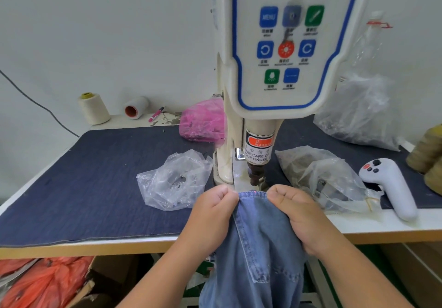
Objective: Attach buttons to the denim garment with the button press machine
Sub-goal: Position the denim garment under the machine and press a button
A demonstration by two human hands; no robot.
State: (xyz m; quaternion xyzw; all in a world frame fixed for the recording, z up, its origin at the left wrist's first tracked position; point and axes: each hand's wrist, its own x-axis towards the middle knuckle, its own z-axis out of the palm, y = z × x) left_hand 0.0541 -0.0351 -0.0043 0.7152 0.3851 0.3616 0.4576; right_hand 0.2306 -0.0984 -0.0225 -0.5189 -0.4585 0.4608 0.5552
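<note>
A blue denim garment [259, 233] hangs over the table's front edge, its top hem lying at the foot of the button press machine [284, 68]. My left hand [210, 214] pinches the hem's left side, and my right hand [301, 214] pinches its right side, so the cloth is stretched between them. A small red light dot shows on the hem just below the machine's dark punch head [255, 176]. The punch stands above the cloth, apart from it. No button is visible on the hem.
A dark cloth mat [95, 176] covers the table. Clear plastic bags of small metal parts lie left [172, 181] and right [327, 178] of the machine. A white handheld controller [389, 185], a pink bag [203, 121] and thread cones [93, 108] sit around them.
</note>
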